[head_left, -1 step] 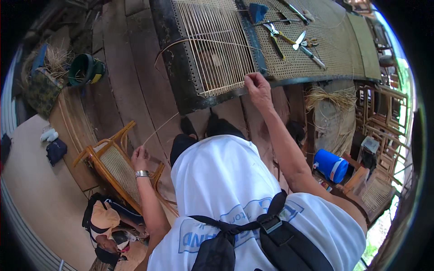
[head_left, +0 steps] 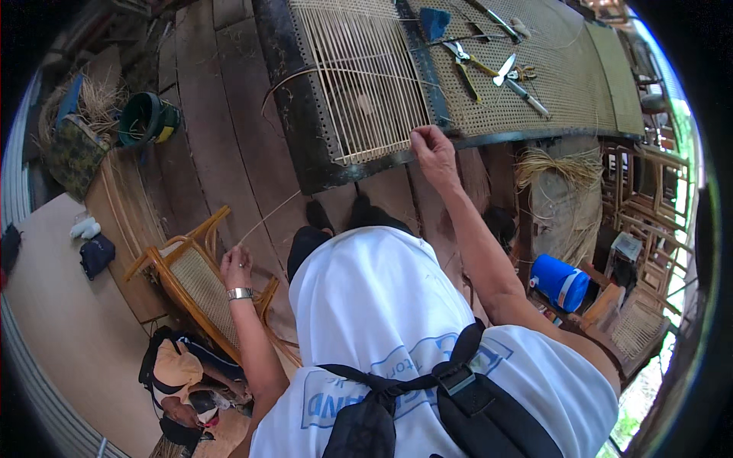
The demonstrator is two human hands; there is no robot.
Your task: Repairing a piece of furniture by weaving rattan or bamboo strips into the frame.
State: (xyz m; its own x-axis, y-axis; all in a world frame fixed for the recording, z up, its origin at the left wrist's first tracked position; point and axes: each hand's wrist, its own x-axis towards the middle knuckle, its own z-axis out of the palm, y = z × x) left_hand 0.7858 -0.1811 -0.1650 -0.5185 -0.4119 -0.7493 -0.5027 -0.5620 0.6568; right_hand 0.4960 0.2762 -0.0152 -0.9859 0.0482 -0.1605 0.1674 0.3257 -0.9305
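My left hand (head_left: 237, 266), a watch on its wrist, is held low at the left with its fingers closed on a thin cane strand (head_left: 267, 216). The strand runs up toward the near edge of a dark wooden frame (head_left: 299, 169). Across the frame's opening lie several parallel cane strands (head_left: 370, 91), and small holes line its border. At the frame's near right corner my right hand (head_left: 435, 156) has thumb and forefinger pinched together. What it pinches, if anything, is too small to make out. Another loose strand (head_left: 294, 74) arches over the frame.
On the woven cane panel (head_left: 573, 84) lie pruning shears (head_left: 466, 72), a knife (head_left: 523, 93) and a blue scrap (head_left: 435, 23). A cane-seated chair (head_left: 202, 286) stands left, near a seated person (head_left: 183, 374). A green bucket (head_left: 141, 120) and blue water jug (head_left: 560, 282) are farther off.
My right hand's fingertips have shifted very slightly toward me and to the left. The left hand and its strand look the same.
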